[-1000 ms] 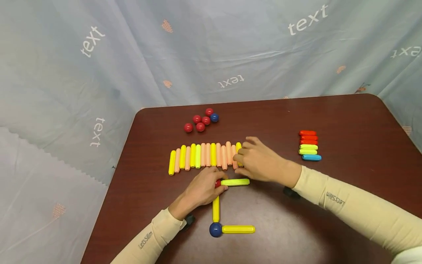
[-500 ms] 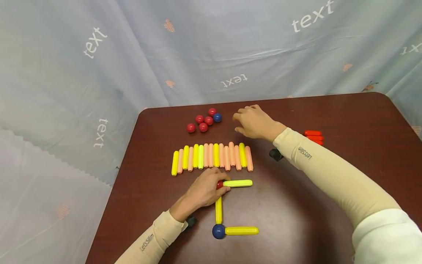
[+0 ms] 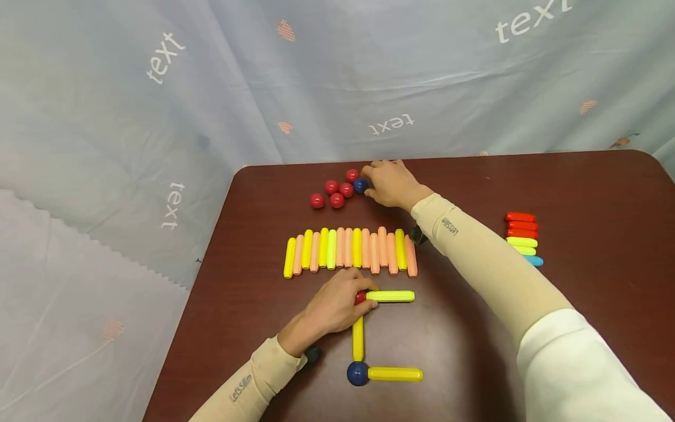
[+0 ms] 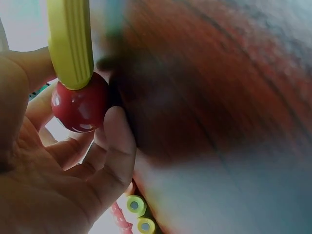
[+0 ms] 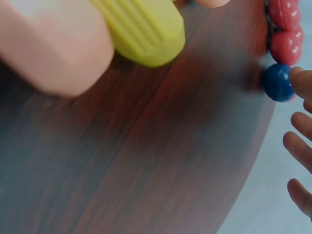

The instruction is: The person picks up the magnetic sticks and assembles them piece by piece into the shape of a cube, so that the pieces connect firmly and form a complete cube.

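Note:
My left hand (image 3: 334, 302) grips a red ball (image 4: 80, 105) between thumb and fingers. From that ball a yellow-green rod (image 3: 390, 296) points right, and a yellow rod (image 3: 358, 340) runs down to a large dark blue ball (image 3: 357, 373). Another yellow rod (image 3: 395, 374) extends rightward from the blue ball. At the back of the table, my right hand (image 3: 392, 184) reaches over with fingers spread, thumb right by a loose blue ball (image 5: 277, 83). Several red balls (image 3: 345, 190) lie clustered beside that blue ball.
A row of yellow and peach rods (image 3: 374, 253) lies between the balls and my left hand. Short red rods (image 3: 521, 225), yellow-green ones (image 3: 522, 241) and a blue rod (image 3: 534, 261) are stacked at the right. A printed curtain (image 3: 337, 76) hangs behind the table (image 3: 448, 363).
My right hand has left a peach rod at the row's right end, then moved back and leftward to the loose blue ball. The left hand keeps its hold on the red ball.

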`<act>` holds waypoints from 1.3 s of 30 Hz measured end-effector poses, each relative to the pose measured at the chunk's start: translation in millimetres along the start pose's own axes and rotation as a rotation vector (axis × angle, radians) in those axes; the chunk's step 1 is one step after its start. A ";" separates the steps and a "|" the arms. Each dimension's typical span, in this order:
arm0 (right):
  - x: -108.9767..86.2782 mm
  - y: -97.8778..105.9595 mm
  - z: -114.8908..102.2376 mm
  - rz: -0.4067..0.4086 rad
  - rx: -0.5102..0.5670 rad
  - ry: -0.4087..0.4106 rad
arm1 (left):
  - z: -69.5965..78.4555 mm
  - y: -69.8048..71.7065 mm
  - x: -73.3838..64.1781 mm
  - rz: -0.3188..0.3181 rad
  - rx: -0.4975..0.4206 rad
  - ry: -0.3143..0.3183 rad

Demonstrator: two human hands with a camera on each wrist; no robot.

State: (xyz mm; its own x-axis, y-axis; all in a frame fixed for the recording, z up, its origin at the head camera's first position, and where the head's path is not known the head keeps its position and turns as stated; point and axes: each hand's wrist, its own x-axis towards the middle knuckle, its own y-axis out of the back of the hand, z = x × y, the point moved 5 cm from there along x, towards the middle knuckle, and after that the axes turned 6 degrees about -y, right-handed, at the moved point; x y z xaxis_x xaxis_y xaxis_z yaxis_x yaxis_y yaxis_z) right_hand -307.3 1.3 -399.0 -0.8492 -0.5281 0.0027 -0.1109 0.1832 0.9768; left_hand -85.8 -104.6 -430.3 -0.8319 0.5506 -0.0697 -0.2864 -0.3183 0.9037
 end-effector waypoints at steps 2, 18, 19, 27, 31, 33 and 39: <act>3.1 -3.7 -0.1 -0.003 0.001 -0.008 | 1.1 -0.6 0.3 -0.005 0.003 -0.005; -3.5 -13.6 -2.0 -0.034 -0.035 -0.005 | 3.1 1.1 1.1 -0.025 0.016 -0.003; -8.6 -10.7 -0.5 -0.026 -0.034 -0.002 | 3.1 1.6 1.2 -0.024 0.015 -0.007; -80.7 15.7 7.0 0.038 -0.051 0.119 | -2.0 3.5 -1.5 -0.002 -0.018 -0.001; -119.0 20.2 10.5 0.057 -0.076 0.155 | -4.1 4.2 -3.1 0.005 -0.036 0.018; -135.2 20.1 11.6 0.070 -0.084 0.174 | -4.7 4.0 -3.5 0.006 -0.044 0.027; -177.9 17.6 13.4 0.119 -0.061 0.199 | -2.2 3.0 -0.8 0.002 -0.049 0.021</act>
State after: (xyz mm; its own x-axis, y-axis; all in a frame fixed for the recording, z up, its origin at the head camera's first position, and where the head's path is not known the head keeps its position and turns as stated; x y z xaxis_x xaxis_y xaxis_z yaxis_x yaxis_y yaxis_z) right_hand -165.2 109.5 -385.2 -0.7352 -0.6600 0.1546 0.0202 0.2066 0.9782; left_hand -87.0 -107.7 -428.5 -0.8421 0.5338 -0.0768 -0.3071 -0.3575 0.8820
